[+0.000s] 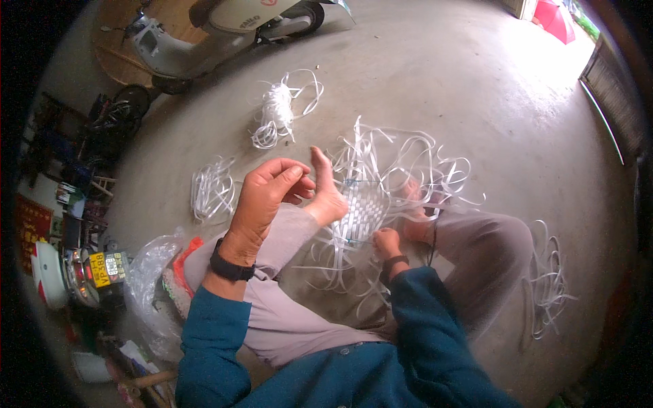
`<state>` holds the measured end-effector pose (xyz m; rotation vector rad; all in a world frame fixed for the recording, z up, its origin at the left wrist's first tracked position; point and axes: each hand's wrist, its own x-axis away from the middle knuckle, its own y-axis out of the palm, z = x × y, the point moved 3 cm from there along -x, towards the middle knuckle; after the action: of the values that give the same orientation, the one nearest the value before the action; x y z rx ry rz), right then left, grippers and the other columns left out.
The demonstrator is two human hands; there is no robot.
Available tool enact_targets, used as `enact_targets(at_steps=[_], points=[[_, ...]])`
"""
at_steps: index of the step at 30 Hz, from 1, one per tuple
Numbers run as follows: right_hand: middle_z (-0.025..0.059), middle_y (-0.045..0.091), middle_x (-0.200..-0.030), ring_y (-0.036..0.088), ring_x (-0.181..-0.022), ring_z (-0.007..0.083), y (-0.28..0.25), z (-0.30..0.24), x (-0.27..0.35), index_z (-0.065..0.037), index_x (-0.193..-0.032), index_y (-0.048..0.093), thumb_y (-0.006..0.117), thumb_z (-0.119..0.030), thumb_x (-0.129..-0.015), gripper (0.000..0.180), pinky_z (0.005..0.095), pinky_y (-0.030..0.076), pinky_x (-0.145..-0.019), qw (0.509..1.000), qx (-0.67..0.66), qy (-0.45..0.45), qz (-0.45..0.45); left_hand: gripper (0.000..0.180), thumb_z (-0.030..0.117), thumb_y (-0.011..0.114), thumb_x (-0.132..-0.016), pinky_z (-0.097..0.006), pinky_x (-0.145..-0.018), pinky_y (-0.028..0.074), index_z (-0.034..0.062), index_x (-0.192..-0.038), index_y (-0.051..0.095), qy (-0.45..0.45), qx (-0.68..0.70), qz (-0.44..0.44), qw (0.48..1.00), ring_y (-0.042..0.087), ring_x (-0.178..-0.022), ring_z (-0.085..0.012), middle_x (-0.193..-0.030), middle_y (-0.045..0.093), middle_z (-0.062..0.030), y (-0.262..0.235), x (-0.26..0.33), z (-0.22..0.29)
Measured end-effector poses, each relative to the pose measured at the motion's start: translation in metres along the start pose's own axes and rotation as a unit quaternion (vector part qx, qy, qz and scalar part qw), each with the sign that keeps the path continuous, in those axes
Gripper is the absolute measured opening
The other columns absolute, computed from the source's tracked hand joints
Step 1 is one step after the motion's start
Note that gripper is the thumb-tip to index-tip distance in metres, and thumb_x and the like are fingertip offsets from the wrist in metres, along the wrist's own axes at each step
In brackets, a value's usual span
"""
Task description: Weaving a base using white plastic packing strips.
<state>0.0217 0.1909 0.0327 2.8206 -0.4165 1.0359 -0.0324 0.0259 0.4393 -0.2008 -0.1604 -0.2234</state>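
Note:
A partly woven panel of flat white plastic strips (367,207) lies on the floor between my bare feet, its loose ends fanning out on all sides. Thin blue ties or cords (349,181) cross the strips near its far and near ends. My left hand (269,187) is raised over my left shin, thumb and forefinger pinched together; anything between them is too small to make out. Low beside the panel's near right edge, my right hand (386,243) is closed, with a thin dark line reaching from it to the strips. Its fingertips are mostly hidden.
Loose white strip bundles lie ahead (275,112), at the left (212,190) and at the right (547,292). A clear plastic bag (153,279) rests by my left leg. A scooter (224,44) stands at the far left, another vehicle's rear (51,272) at the left.

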Motion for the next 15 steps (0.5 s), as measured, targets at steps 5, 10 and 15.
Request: enact_targets(at_steps=[5,10,15], points=[[0.0103,0.059,-0.055,0.057,-0.045,0.0213,-0.013,0.008,-0.006,0.001,-0.073,0.065,0.054,-0.015,-0.076,0.019,0.0342,0.044,-0.046,0.999,0.029,0.01,0.008,0.021,0.021,0.053,-0.091,-0.025,-0.067,0.049,0.0023,-0.098,0.06,0.017,0.018,-0.033,0.999,0.063,-0.072,-0.0136,-0.082,0.066,-0.0069,0.028,0.0,0.024],[0.0157,0.064,-0.065,0.062,-0.056,0.0286,-0.008,0.025,-0.014,0.0,-0.078,0.067,0.056,-0.017,-0.075,0.021,0.0383,0.049,-0.055,0.998,0.061,0.016,0.028,0.02,0.018,0.052,-0.091,-0.026,-0.067,0.049,0.0006,-0.097,0.06,0.04,0.034,-0.06,0.997,0.063,-0.071,-0.0146,-0.082,0.066,-0.0087,0.049,0.0,0.044],[0.0165,0.063,-0.065,0.06,-0.056,0.0281,-0.007,0.026,-0.01,0.003,-0.068,0.064,0.057,-0.013,-0.069,0.017,0.0384,0.046,-0.056,0.966,0.232,-0.09,0.069,0.019,0.017,0.052,-0.091,-0.025,-0.067,0.048,0.0004,-0.097,0.06,0.037,0.033,-0.066,0.997,0.062,-0.073,-0.0132,-0.081,0.065,-0.0076,0.05,-0.009,0.042]])
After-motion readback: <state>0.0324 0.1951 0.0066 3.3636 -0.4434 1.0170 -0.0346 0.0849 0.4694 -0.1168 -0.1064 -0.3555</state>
